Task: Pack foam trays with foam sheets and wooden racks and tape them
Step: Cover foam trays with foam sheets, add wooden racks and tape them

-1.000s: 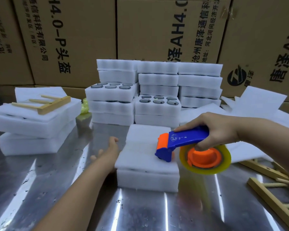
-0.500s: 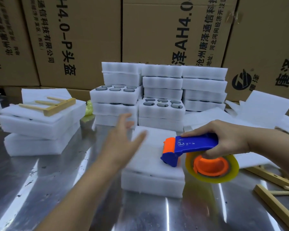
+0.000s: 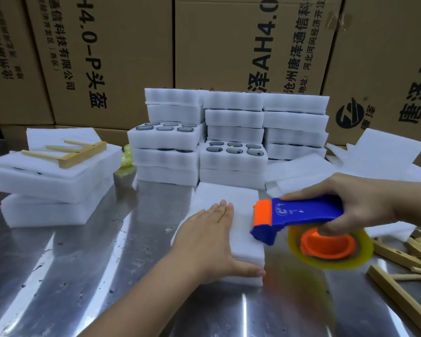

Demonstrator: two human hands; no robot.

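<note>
L hand (image 3: 204, 239) flat on foam tray (image 3: 229, 198) (fingers straight); R hand (image 3: 360, 203) grips tape dispenser (image 3: 306, 211) alongside.

I'm holding my left hand (image 3: 208, 242) flat, palm down, fingers (image 3: 223, 210) straight and together, thumb splaying right, forearm angling in from lower left. My right hand (image 3: 357, 205) is gripping the tape dispenser (image 3: 306, 211) handle, fingers curled under.
</note>
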